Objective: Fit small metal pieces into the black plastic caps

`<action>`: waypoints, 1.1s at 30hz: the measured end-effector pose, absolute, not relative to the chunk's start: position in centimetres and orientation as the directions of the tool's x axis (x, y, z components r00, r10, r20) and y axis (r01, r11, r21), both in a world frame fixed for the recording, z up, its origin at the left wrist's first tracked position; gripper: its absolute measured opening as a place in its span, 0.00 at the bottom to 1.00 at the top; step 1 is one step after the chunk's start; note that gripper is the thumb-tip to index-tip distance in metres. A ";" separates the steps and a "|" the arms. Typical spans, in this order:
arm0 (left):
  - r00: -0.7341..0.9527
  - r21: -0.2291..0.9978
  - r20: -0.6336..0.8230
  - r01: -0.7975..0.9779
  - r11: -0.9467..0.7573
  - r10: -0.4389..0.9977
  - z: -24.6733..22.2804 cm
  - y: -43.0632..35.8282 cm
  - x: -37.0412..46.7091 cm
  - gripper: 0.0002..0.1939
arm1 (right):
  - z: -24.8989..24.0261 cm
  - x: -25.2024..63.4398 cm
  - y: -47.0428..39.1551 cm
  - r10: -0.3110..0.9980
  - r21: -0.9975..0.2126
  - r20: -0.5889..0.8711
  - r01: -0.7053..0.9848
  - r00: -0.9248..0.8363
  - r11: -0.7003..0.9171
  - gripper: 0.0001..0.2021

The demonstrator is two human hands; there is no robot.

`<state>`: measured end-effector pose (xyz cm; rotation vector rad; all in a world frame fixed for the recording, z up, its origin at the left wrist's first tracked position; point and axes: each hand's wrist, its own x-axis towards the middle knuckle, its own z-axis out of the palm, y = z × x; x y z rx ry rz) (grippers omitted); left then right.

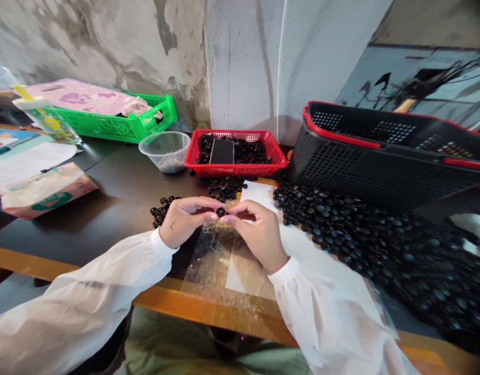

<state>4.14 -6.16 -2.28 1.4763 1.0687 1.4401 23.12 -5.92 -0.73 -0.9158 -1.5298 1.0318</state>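
Note:
My left hand (pixel 185 219) and my right hand (pixel 255 229) meet over the table's front part, fingertips pinching one small black round part (pixel 220 212) between them. Both wrists wear white sleeves. Under the hands lies a clear plastic sheet (pixel 209 260) with a small heap of thin yellowish bits on it. A little group of black round parts (pixel 162 208) lies just left of my left hand. A very large pile of the same black parts (pixel 380 239) spreads to the right of my right hand.
A red mesh tray (pixel 236 168) with black parts and a dark flat card stands behind the hands. Beside it sits a clear plastic cup (pixel 167 151). A green basket (pixel 118 125) is at back left, a black crate (pixel 380 156) at right, a tissue pack (pixel 45 190) at left.

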 end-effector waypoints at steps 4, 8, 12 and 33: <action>-0.023 0.958 0.287 0.032 -0.286 0.958 -2.3 -6.2 4.3 0.10 | -0.8 23.1 -5.9 0.924 -0.935 0.335 0.052 -0.184 0.350 0.09; -0.025 0.965 0.260 0.020 -0.260 0.965 -2.3 -6.2 4.4 0.10 | -0.9 23.2 -5.9 0.915 -0.927 0.355 0.056 -0.193 0.371 0.08; -0.030 0.966 0.257 0.004 -0.257 0.966 -2.3 -6.1 4.3 0.11 | -0.8 23.3 -6.0 0.903 -0.912 0.385 0.072 -0.193 0.404 0.06; -0.060 0.962 0.269 0.060 -0.266 0.961 -2.4 -6.0 4.1 0.15 | -0.8 23.1 -6.4 0.876 -0.888 0.421 0.090 -0.235 0.451 0.08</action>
